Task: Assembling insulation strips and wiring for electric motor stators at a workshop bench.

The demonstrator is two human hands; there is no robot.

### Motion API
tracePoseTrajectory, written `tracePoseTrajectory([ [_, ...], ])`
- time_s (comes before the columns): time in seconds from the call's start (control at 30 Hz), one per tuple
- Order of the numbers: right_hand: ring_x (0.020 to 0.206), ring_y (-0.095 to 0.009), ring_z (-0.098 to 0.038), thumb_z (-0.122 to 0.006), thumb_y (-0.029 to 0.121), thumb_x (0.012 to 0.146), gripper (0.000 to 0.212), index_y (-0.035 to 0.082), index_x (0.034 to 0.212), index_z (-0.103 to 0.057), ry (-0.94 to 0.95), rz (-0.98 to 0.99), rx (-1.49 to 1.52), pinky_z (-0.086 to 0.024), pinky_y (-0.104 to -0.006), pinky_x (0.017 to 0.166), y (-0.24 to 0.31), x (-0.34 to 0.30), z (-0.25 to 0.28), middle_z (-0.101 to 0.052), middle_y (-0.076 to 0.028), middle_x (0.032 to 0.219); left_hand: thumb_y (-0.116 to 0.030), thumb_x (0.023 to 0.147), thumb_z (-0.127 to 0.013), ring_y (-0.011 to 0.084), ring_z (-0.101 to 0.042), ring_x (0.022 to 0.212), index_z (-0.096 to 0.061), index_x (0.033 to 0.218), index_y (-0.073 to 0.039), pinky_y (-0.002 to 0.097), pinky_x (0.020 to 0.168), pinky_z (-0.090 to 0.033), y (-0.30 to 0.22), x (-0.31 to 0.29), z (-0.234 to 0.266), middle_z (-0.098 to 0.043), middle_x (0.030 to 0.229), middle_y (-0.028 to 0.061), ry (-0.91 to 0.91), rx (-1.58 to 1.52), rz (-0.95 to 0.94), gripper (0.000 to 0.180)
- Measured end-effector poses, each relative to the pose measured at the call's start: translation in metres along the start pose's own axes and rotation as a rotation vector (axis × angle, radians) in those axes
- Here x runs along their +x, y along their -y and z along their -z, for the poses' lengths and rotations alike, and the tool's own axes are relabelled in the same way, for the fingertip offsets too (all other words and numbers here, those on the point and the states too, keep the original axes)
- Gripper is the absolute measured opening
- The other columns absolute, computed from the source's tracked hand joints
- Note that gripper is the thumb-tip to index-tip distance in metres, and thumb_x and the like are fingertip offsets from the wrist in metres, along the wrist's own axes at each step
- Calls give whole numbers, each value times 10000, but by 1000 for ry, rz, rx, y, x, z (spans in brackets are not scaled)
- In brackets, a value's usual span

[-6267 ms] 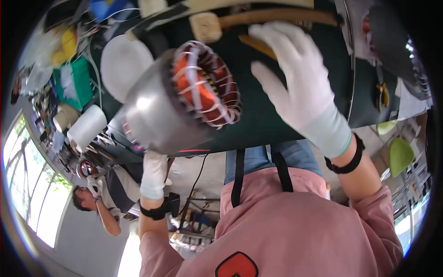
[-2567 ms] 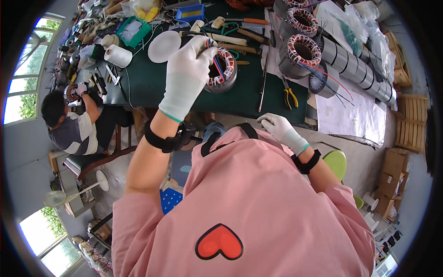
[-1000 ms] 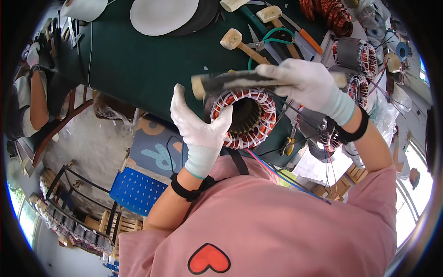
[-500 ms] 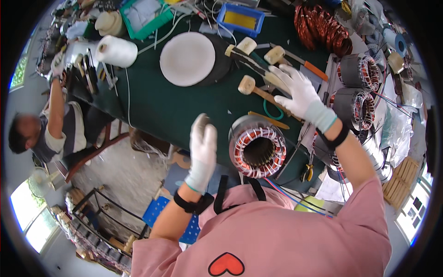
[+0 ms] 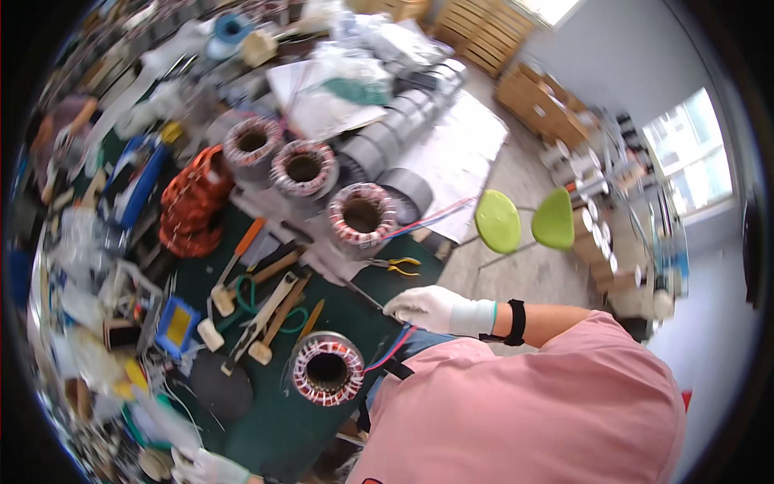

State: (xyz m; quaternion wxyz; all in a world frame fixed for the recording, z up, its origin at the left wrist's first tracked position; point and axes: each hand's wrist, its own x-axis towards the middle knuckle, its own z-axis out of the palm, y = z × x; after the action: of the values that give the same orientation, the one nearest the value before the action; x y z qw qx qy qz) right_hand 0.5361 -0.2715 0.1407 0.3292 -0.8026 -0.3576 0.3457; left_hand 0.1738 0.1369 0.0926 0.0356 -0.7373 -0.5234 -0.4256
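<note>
My right hand (image 5: pixel 431 309), in a white glove, is at the table edge with its fingers curled together. Its fingertips meet the end of a thin dark rod (image 5: pixel 363 295); whether they grip it is hidden. Low at the left, my gloved left hand (image 5: pixel 211 468) is closed on the lower end of a pale flat thing (image 5: pixel 165 415), which is blurred. Between the hands stands a motor stator (image 5: pixel 300 347) with laced copper windings, its bore facing up and red and blue leads running to my body. Near the pale thing lies a black round pad (image 5: pixel 222 389).
Wooden mallets (image 5: pixel 260 352), pliers (image 5: pixel 395 264) and a blue tray (image 5: pixel 176 327) lie on the green table (image 5: pixel 266 431). Three more stators (image 5: pixel 361 216) line the far side, near a red-brown coil bundle (image 5: pixel 193 206). Green chairs (image 5: pixel 498 222) stand beyond the edge.
The view has swung to the right. My right hand has left the mallets for the table edge, and my left hand has reached far left. The white disc no longer lies by the black pad.
</note>
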Motion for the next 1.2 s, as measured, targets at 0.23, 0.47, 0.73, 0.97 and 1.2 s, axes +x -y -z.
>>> tracePoseTrajectory([
  [0.23,1019,-223,-679,-535,373,1043,511,16,1408,-564,-99,-358,1056,-554,-348,856,-8,-55,42,-695,-144,1182,-93,926,-622,254,-661,839,-650,942,-48,338,735,-533,-236,15,73,-654,939,106,295,-465,-984,56],
  [0.47,790,-129,-689,-578,406,1015,531,-56,1273,-614,-138,-277,1273,-532,-271,617,-79,-89,163,-728,-89,1024,-146,816,-734,168,-635,912,-720,963,-168,291,781,-520,-428,-81,65,-619,891,1,403,-840,-1585,150],
  [0.73,880,-104,-710,-655,148,983,292,-29,1216,-643,-26,-175,1319,-568,-264,733,-160,-107,279,-727,-62,1030,-173,853,-692,163,-606,933,-719,984,-195,294,791,-511,-544,-151,81,-627,929,-17,521,-688,-1528,135],
  [0.97,852,-165,-696,-596,379,1028,574,11,1454,-479,-74,-254,1333,-573,-326,717,-225,-117,310,-703,-92,1064,-27,930,-646,213,-682,917,-670,1101,-12,349,855,-526,-609,-176,29,-722,1075,104,892,-806,-702,173],
  [1.2,1058,-120,-625,-708,329,962,629,28,1469,-487,-282,-170,1121,-531,-306,880,-262,-119,312,-650,-59,1239,-67,984,-634,119,-635,967,-608,1204,88,265,880,-498,-682,-228,-12,-697,1082,76,1424,-1035,145,270],
])
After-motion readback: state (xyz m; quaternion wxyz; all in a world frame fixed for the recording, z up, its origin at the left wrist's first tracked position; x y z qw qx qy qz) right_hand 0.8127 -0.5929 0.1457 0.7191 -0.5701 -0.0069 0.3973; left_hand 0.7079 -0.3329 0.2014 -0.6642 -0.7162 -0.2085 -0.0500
